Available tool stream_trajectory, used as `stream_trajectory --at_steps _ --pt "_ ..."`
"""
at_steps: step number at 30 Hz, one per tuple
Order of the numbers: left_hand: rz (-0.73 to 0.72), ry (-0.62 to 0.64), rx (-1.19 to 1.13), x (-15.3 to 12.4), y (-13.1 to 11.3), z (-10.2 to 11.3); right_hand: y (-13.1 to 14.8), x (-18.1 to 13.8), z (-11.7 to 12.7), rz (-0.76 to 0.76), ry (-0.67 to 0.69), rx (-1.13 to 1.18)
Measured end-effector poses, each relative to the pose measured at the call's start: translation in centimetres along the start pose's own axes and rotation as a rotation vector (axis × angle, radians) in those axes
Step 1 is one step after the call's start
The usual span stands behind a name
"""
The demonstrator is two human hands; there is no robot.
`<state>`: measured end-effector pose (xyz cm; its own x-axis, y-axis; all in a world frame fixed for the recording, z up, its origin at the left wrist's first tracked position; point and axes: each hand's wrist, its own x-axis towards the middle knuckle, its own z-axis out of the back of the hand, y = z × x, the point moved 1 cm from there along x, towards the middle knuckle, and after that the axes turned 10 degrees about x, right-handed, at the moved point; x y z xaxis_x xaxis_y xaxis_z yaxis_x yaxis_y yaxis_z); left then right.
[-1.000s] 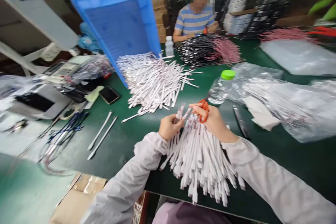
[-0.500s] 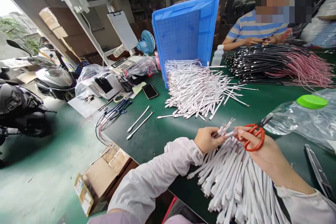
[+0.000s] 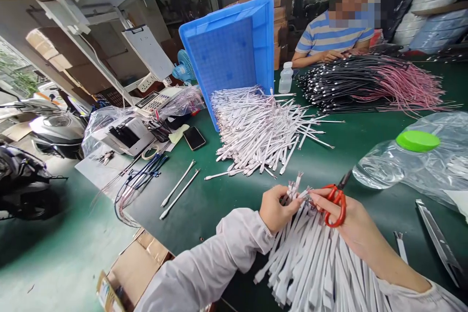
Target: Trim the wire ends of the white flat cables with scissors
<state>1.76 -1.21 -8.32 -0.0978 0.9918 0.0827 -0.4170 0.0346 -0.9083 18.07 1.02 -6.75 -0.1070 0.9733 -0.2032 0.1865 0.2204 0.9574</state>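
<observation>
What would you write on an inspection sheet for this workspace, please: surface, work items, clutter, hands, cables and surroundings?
Surface: green table, carrying cables and other items.
Work items: white cable bundle, fanned out toward the wearer; red-handled scissors.
Clutter: phone, green-capped bottle, small bottle.
Hands: left hand grips white cable ends; right hand holds the scissors, blades pointing away from the wearer.
Cables: white cable pile in front of a blue crate; two loose white cables on the left; black-and-pink cable heap at the back.
Surroundings: person in a striped shirt across the table; scooters at left; fan.
</observation>
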Motion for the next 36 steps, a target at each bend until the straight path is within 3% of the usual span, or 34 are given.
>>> stream_trajectory --at_steps 7,16,21,28,36 --pt "0.035 0.013 -0.034 0.1 -0.8 0.2 0.4 -0.3 -0.3 -0.011 0.04 -0.07" --pt "0.125 0.121 -0.173 0.7 -0.9 0.4 0.9 -0.6 -1.1 0.023 0.056 -0.102" --pt "0.129 0.133 -0.201 1.1 -1.2 0.6 0.8 -1.0 -0.7 0.239 0.045 -0.194" --pt "0.126 0.103 -0.186 1.1 -1.7 0.9 0.5 -1.8 -0.9 0.611 0.098 -0.518" --pt "0.126 0.079 -0.182 1.3 -1.9 1.1 0.2 -1.7 -1.3 0.729 0.087 -0.657"
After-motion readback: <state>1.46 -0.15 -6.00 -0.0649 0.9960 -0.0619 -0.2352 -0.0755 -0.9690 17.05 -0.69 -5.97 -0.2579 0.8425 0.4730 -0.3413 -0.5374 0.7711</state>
